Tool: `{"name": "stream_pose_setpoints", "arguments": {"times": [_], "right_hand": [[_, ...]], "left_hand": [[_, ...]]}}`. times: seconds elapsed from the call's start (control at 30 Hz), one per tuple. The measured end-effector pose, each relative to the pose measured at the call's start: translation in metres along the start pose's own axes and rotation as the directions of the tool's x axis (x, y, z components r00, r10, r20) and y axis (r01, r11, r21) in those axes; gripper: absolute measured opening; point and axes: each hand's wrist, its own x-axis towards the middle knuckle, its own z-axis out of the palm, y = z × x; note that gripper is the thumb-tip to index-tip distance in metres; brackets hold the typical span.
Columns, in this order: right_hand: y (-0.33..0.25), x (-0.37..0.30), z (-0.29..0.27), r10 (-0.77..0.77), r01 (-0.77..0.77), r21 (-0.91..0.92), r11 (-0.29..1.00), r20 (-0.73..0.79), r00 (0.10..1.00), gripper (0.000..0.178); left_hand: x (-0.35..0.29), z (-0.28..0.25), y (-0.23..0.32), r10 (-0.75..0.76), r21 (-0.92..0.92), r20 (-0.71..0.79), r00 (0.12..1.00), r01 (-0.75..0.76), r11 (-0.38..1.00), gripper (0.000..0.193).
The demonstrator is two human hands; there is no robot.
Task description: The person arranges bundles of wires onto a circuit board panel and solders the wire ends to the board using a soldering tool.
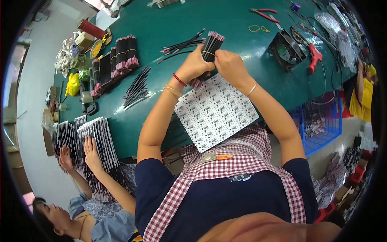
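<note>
My left hand point(194, 66) is closed around an upright bundle of black wires point(210, 45) with pinkish-red ends. A yellow rubber band point(207, 53) crosses the bundle above my left fingers. My right hand point(230, 66) is closed against the bundle's right side, its fingertips at the band. Just below both hands lies a white circuit board panel point(217, 115) with a repeated black pattern, between my forearms and over the table's near edge. Loose black wires point(183, 45) lie beyond my left hand, and another loose pile point(137, 88) is farther left.
Banded wire bundles point(125, 50) stand at the left on the green table point(242, 12). A co-worker's hands point(92, 153) rest on rows of boards. Right of me are a black fan point(287, 49), a red glue gun point(315, 57), pliers point(264, 14) and a blue crate point(322, 137).
</note>
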Motion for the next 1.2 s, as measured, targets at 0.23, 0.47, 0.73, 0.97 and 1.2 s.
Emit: {"name": "stream_pose_setpoints", "arguments": {"times": [0.23, 0.47, 0.73, 0.97, 1.2], "right_hand": [[0.009, 0.001, 0.006, 0.124, -0.072, 0.199, 0.977, -0.265, 0.956, 0.010], [0.022, 0.031, -0.011, 0.067, -0.050, 0.058, 0.997, -0.335, 0.940, 0.008], [0.121, 0.062, -0.063, 0.302, -0.321, -0.011, 0.947, -0.316, 0.899, 0.008], [0.173, 0.092, -0.043, 0.357, -0.248, -0.632, 0.734, 0.048, 0.933, 0.015], [0.200, 0.074, -0.016, 0.666, -0.240, -0.839, 0.488, 0.181, 0.724, 0.026]], "left_hand": [[-0.009, 0.005, -0.005, -0.062, -0.145, 0.089, 0.994, 0.074, 0.987, 0.068], [-0.018, -0.021, 0.023, -0.146, -0.071, 0.161, 0.976, 0.159, 0.985, 0.074], [-0.051, -0.021, -0.043, 0.092, 0.356, 0.048, 0.995, -0.103, 0.929, 0.053], [0.011, -0.074, -0.055, 0.406, 0.938, 0.110, 0.907, -0.230, 0.259, 0.062], [0.034, -0.092, -0.075, 0.565, 0.936, 0.164, 0.808, -0.308, 0.169, 0.070]]}}
